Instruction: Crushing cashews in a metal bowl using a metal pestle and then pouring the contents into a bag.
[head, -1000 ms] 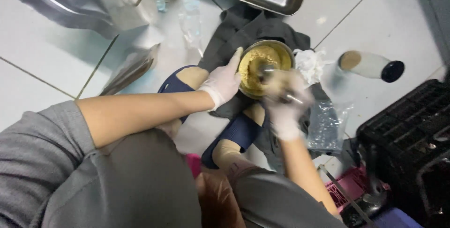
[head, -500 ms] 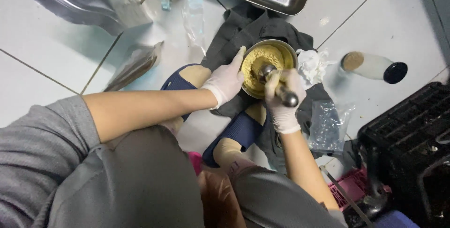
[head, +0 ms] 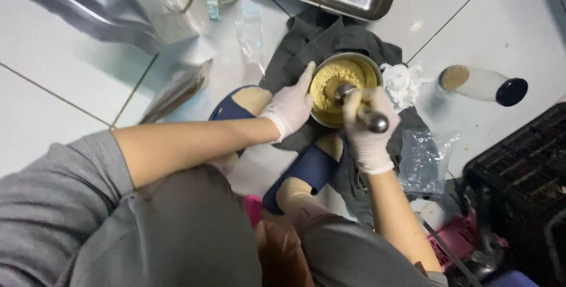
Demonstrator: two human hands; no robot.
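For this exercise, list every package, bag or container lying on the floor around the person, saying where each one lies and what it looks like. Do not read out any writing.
Large foil pouch: top left, flat, silver-grey.
Small foil pouch: left of the feet, narrow, grey.
Clear plastic bag: below the cup, crumpled, see-through.
Second clear bag: beside the right hand, crumpled.
Bottle: right, on its side, whitish, dark cap.

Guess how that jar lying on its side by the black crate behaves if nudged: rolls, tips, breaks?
The jar lies on its side on smooth floor tile, so it would probably roll. It looks round and clear, possibly glass, so maybe fragile. Its dark cap looks closed, so the brownish powder likely stays in.
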